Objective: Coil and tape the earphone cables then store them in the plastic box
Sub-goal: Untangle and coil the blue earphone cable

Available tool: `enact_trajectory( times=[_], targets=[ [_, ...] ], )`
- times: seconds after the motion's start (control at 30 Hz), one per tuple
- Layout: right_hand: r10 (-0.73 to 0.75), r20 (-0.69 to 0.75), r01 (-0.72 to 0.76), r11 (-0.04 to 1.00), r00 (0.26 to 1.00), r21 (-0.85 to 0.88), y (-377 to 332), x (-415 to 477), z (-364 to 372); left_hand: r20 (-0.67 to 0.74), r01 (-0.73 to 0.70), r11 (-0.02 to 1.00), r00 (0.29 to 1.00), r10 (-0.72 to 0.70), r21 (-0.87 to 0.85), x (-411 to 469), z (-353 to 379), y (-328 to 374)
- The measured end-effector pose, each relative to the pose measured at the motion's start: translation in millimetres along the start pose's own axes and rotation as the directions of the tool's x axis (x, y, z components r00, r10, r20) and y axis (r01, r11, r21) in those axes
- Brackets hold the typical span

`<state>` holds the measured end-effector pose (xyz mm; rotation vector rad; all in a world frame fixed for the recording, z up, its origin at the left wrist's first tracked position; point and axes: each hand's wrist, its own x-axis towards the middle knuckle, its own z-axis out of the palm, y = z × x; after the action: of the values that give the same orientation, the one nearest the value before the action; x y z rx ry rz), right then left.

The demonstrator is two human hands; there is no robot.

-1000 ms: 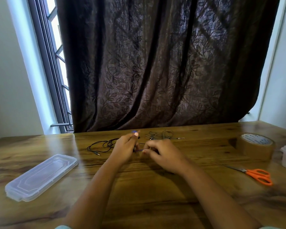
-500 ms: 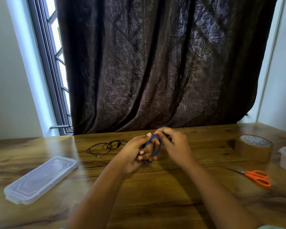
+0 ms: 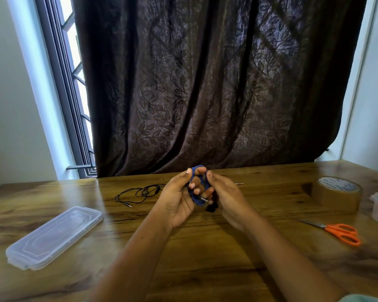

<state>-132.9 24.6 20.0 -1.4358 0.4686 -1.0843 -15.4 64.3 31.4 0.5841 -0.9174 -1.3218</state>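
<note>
Head view: on the brown wooden table (image 3: 205,247), what seems a clear oblong plastic lid (image 3: 52,236) lies far left, a brown packing-tape roll (image 3: 336,192) stands right, and a loose black earphone cable (image 3: 140,192) lies beyond the left hand (image 3: 179,201). Both hands hover over the table's middle. The left, palm toward the camera, curls its fingers through the loops of the thin blue earphone cable (image 3: 194,196). The right hand (image 3: 225,197) pinches the coil's right side between thumb and fingertips. That cable looks light, limp and springy, likely to unwind if released. Grip across all loops together, clear of the dangling black earbuds (image 3: 212,208) and metal jack (image 3: 203,199).
</note>
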Motion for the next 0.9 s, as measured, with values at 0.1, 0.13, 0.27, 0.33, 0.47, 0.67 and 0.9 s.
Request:
enact_trajectory(
  times=[0.1,0.13,0.27,0.33,0.47,0.67,0.9],
  targets=[
    [0.029,0.029,-0.028,0.998,0.999,-0.055,4.1,2.5,-4.4,-0.045,0.011,0.999,0.999,-0.013,-0.031,2.2,-2.1,-0.8],
    [0.039,0.029,-0.037,0.997,0.999,-0.067,4.7,2.9,-5.2,-0.055,0.02,0.999,0.998,-0.022,-0.04,2.5,-2.2,-0.1],
    [0.048,0.035,-0.044,0.992,0.998,-0.121,1.8,2.1,-6.8,-0.135,0.058,0.998,0.989,-0.062,-0.027,0.5,0.8,3.8],
    [0.044,0.02,-0.041,0.989,0.999,-0.142,0.0,2.1,-7.3,-0.193,0.054,0.999,0.98,-0.054,-0.002,-0.4,5.5,5.2],
    [0.075,-0.048,-0.083,0.974,0.996,-0.213,1.7,4.9,-9.6,-0.285,0.054,0.993,0.958,-0.02,0.109,3.3,4.8,3.3],
    [0.236,-0.105,-0.25,0.955,0.966,-0.159,4.6,4.3,-11.1,-0.309,0.157,0.865,0.951,-0.002,0.477,5.9,-10.4,-5.4],
    [0.4,-0.219,-0.45,0.844,0.89,-0.29,17.5,3.8,-23.1,-0.481,0.434,0.525,0.875,-0.053,0.732,8.0,-28.8,-15.8]
  ],
)
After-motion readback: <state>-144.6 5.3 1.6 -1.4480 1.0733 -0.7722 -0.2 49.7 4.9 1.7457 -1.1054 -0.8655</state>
